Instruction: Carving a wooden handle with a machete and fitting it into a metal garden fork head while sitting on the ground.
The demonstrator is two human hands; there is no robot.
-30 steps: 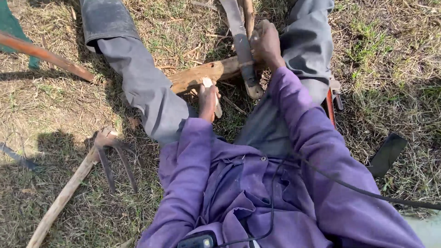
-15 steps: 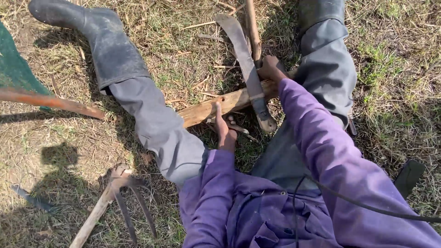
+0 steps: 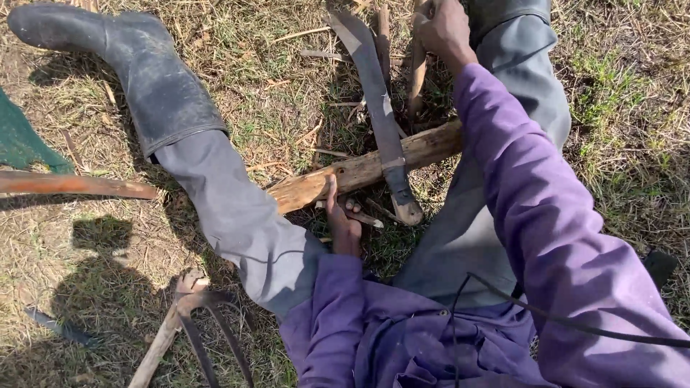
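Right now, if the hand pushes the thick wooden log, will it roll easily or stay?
The log looks stiff and rather heavy. It is roundish, so it might roll a little, but the machete across it and the left hand touching it probably steady it.

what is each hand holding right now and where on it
The right hand grips a thin upright wooden stick at its upper end. The left hand holds nothing closed, fingers pressing the thick pale log.

Dry, patchy grass ground (image 3: 632,136) carries a split log (image 3: 359,172), a machete (image 3: 381,108) across it, and a wooden-handled fork (image 3: 194,323).
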